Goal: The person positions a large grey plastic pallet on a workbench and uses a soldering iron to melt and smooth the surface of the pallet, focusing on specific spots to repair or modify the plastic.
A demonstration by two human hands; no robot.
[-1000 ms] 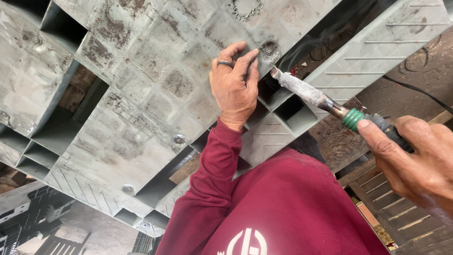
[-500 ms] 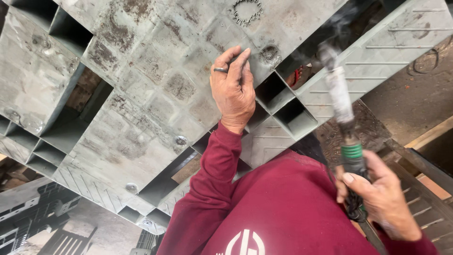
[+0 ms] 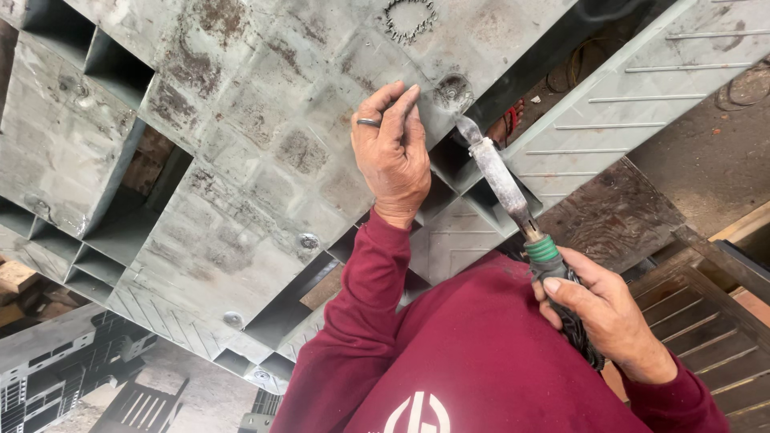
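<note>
My left hand (image 3: 393, 156), with a ring on one finger, lies flat on a worn grey plastic pallet (image 3: 265, 136), fingers stretched out and holding nothing. My right hand (image 3: 609, 321) grips the dark handle of a long rod-shaped tool (image 3: 501, 180) with a green collar. The tool's grimy tip touches the pallet edge just below a round raised spot (image 3: 453, 91), right beside my left fingertips. My maroon sleeves and chest fill the bottom of the view.
The pallet has open square cells along its left and lower edges. A second grey panel with raised ribs (image 3: 642, 88) lies to the right, and dark slatted boards (image 3: 706, 321) sit at the lower right. A jagged ring-shaped mark (image 3: 409, 18) shows near the top.
My right hand swung the tool from the right, lifted it upright, then brought its tip down beside the round spot. My left hand stayed flat on the pallet.
</note>
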